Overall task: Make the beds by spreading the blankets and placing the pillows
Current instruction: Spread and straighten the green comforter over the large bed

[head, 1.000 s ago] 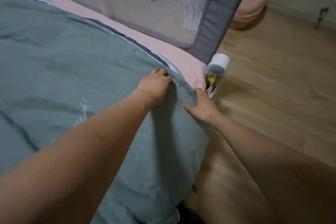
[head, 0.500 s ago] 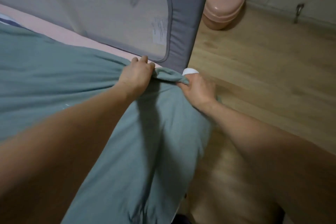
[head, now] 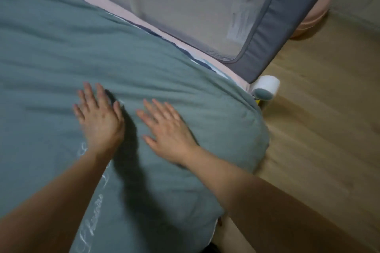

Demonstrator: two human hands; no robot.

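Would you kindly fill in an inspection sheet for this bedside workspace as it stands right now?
Surface: bed with a pink sheet showing as a strip along the far edge.
Job's things: green blanket spread over the bed, lightly creased, its corner draped over the bed's end; no pillow seen.
Clutter: white cylindrical object at the bed's corner, kind unclear.
Grippers: left hand and right hand both lie flat on the blanket, fingers straight, side by side, apart.
Cables: nothing seen.
Surroundings: grey mesh bed rail along the far side; wooden floor; pink object partly hidden behind the rail.
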